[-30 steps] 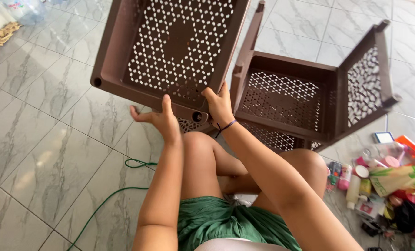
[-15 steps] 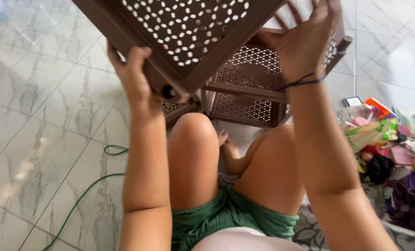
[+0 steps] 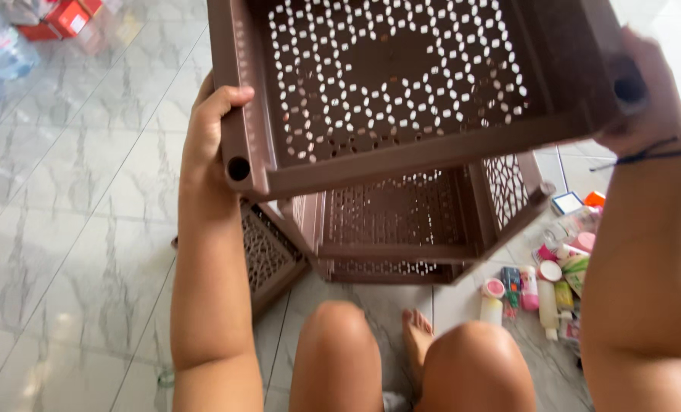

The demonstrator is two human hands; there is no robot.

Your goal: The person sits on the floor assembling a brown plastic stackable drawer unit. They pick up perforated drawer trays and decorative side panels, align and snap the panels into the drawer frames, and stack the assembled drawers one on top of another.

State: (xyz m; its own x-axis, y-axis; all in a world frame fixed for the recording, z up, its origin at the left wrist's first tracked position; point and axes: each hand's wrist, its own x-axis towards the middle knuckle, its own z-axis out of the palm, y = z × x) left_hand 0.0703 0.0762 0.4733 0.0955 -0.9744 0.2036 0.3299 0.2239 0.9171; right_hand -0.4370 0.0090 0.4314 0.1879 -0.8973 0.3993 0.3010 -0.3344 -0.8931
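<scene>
Both hands — left hand [image 3: 207,130], right hand [image 3: 645,91] — clamp the corners of a brown tray [image 3: 401,84] raised above the stacked trays [image 3: 401,221]; it looks stiff, light plastic — best gripped by its rims.

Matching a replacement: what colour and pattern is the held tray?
Brown tray, floor pierced with a lattice of small holes; head view.

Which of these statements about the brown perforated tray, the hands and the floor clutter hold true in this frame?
1. Both hands hold the brown tray lifted above the knees. True.
2. The left hand has its grip on the tray's left corner. True.
3. The right hand rests on the floor. False: it holds the tray's right corner.
4. Small bottles and jars lie on the floor to the right. True.
5. The tray's base is solid. False: it is perforated.
</scene>
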